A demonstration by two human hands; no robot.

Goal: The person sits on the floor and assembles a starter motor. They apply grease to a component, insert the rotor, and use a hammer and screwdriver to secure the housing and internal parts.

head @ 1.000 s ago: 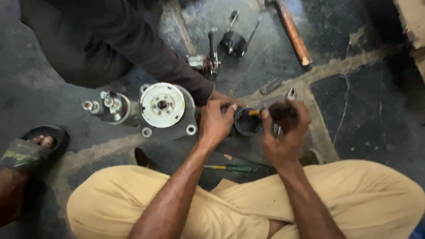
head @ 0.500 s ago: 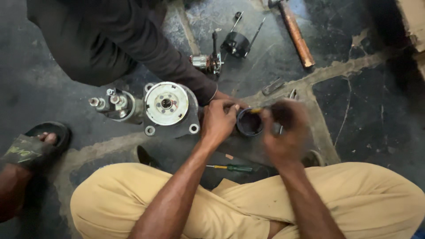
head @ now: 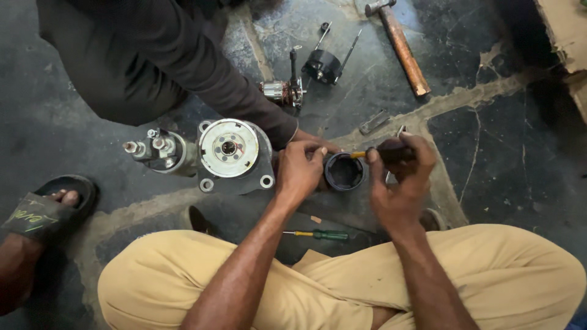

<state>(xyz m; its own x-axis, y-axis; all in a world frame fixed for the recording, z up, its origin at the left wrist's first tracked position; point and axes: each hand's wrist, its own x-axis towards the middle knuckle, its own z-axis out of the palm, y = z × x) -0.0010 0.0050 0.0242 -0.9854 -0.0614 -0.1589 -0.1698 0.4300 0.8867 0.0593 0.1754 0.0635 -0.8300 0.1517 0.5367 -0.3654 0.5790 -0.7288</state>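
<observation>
A black hollow cylinder housing (head: pixel 344 173) stands open end up on the dark floor. My left hand (head: pixel 299 171) grips its left rim. My right hand (head: pixel 400 183) holds a dark-handled tool (head: pixel 386 153) whose yellowish shaft reaches over the housing's right rim. A co-worker's hand (head: pixel 315 143) in a dark sleeve touches the housing from behind. Left of it lies a silver starter motor end housing (head: pixel 231 153) with a solenoid (head: pixel 156 150) attached.
A small green-handled screwdriver (head: pixel 318 234) lies by my crossed legs. A wooden-handled hammer (head: pixel 398 43), a black part with rods (head: pixel 322 64), an armature (head: pixel 278 90) and a flat metal piece (head: pixel 373 122) lie farther back. A sandalled foot (head: pixel 43 211) is at the left.
The view has shifted slightly, so the parts sit a bit more to the right. My hands stay on the black housing with the tool still at its rim.
</observation>
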